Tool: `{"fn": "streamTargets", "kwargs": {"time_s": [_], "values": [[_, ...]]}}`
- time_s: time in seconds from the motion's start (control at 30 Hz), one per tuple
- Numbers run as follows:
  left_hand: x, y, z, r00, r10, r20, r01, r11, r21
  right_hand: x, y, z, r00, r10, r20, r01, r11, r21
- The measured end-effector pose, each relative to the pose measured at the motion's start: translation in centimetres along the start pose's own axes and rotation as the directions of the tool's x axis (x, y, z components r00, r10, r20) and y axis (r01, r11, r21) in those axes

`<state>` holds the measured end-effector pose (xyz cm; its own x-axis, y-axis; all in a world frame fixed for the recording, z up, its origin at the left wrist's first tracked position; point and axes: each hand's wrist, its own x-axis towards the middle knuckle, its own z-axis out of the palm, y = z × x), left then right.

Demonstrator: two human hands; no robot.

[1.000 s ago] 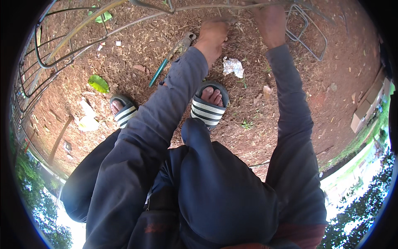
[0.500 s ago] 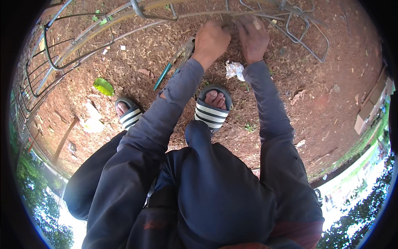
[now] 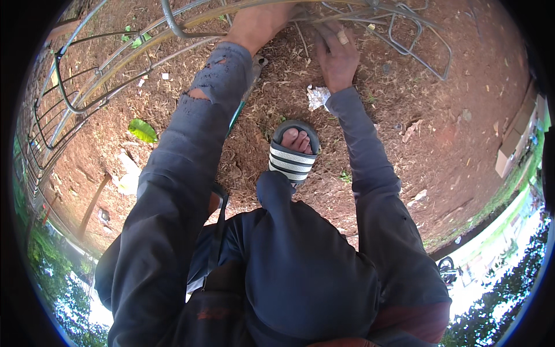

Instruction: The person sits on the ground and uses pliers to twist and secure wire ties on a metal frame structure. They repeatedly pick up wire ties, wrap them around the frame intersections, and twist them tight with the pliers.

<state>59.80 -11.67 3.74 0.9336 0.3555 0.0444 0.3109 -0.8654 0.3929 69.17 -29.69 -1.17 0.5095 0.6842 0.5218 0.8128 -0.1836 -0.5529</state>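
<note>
A bent metal wire frame [image 3: 196, 26] arches across the top, with long curved rods and looped ends. My left hand [image 3: 263, 26] is up against its rods at the upper edge; the fingers are cut off or blurred there. To its right, my right hand [image 3: 337, 61] is just below the rods, fingers bent inward and smeared at the tips. What they pinch cannot be made out. A tan band [image 3: 343, 37] circles one right finger. On the soil, partly under my left forearm, lies a plier-like hand tool [image 3: 250, 92] with green handles.
My sandaled foot [image 3: 295, 147] rests on the reddish soil below the hands. Crumpled foil-like litter [image 3: 317, 97] lies by my right wrist. A green leaf [image 3: 142, 130] and pale scraps [image 3: 128, 179] are at left. More wire grid [image 3: 63, 87] curves down the left side; cardboard [image 3: 511, 144] sits far right.
My left hand has moved up and left, away from the right hand, and its forearm now covers more of the green-handled tool. My right hand has shifted slightly left and down.
</note>
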Motion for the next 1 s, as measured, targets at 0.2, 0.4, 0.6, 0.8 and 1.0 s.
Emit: {"fn": "streamTargets", "kwargs": {"time_s": [0.2,0.4,0.6,0.8,1.0], "values": [[0.7,-1.2,1.4,0.941,0.255,-0.222,-0.229,0.964,0.138,-0.1,-1.1,-1.2,0.991,0.059,0.122,-0.062,0.998,0.022],[0.3,-2.7,2.7,0.959,0.263,-0.109,-0.26,0.965,0.042,0.0,-2.4,0.1,0.894,0.44,0.084,-0.448,0.866,0.222],[0.3,-2.8,5.6,0.992,-0.124,0.004,0.124,0.99,-0.065,1.2,-3.5,0.8,0.615,0.749,0.247,-0.674,0.336,0.658],[1.8,-4.6,7.5,0.993,0.009,-0.12,-0.012,1.0,-0.028,2.1,-2.3,-0.5,0.479,0.68,0.555,-0.657,-0.141,0.74],[2.5,-4.3,5.7,0.998,-0.046,0.049,0.054,0.982,-0.179,2.0,-1.2,0.1,0.51,0.582,0.633,-0.6,-0.287,0.747]]}}
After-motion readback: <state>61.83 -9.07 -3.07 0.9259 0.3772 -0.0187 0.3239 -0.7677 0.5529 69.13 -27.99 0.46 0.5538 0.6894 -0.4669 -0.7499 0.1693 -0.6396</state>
